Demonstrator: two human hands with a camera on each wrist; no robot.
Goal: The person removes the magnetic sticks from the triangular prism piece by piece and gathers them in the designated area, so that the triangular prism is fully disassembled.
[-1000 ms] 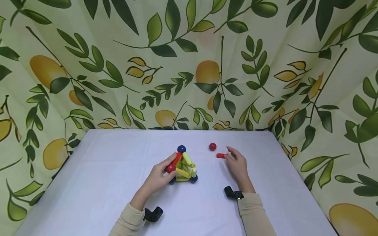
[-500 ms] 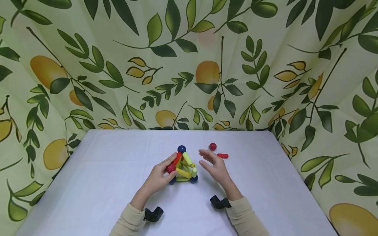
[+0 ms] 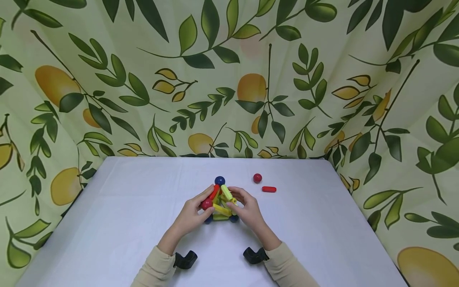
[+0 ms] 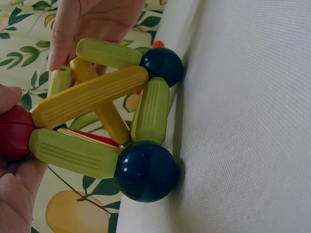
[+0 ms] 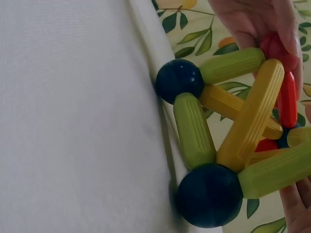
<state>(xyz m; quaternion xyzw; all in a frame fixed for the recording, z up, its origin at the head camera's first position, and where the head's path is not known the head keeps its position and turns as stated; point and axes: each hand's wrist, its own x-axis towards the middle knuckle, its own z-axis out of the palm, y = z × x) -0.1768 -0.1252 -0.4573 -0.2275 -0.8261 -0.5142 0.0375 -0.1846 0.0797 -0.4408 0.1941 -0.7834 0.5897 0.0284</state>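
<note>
Head view: my right hand has just reached the ball-and-rod structure on the table, grip unclear, joining my left hand, which grips its red ball: two-handed work now.

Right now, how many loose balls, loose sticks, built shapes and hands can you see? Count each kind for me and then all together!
Loose red ball: 1
Loose red stick: 1
Built shape: 1
Hands, meaning left hand and right hand: 2
Total: 5
</note>
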